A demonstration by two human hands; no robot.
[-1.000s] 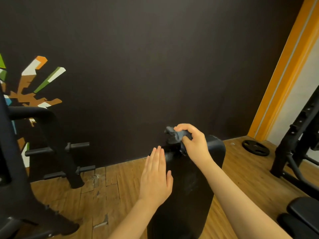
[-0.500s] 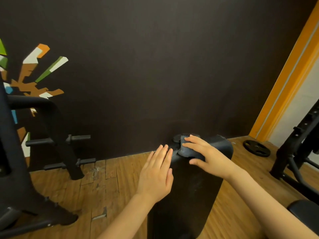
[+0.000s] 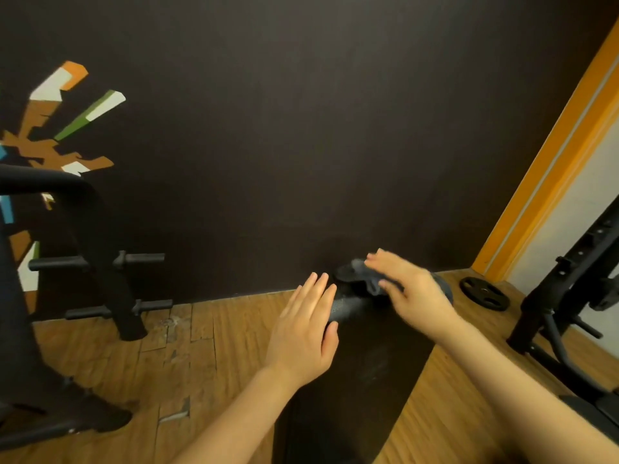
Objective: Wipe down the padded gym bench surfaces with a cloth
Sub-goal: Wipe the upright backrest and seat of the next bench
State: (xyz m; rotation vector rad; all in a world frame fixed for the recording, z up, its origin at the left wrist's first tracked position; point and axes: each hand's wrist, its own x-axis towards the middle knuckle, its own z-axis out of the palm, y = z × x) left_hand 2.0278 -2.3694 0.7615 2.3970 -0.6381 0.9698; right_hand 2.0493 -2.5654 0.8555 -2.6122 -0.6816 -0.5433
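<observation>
A black padded bench runs from the bottom of the view toward the dark wall. At its far end lies a dark grey cloth. My right hand lies over the cloth with fingers stretched out, pressing it onto the pad; the hand is blurred by motion. My left hand rests flat with straight fingers on the pad's left edge, just left of the cloth. Part of the cloth is hidden beneath my right hand.
A black plate rack with horizontal pegs stands at the left on the worn wooden floor. A weight plate lies on the floor at the right. A black rack frame stands at the far right, with another pad near it.
My right hand went from gripping the bunched cloth to lying flat on it, and has slid it across the pad's far end. My left hand stayed on the pad's left edge.
</observation>
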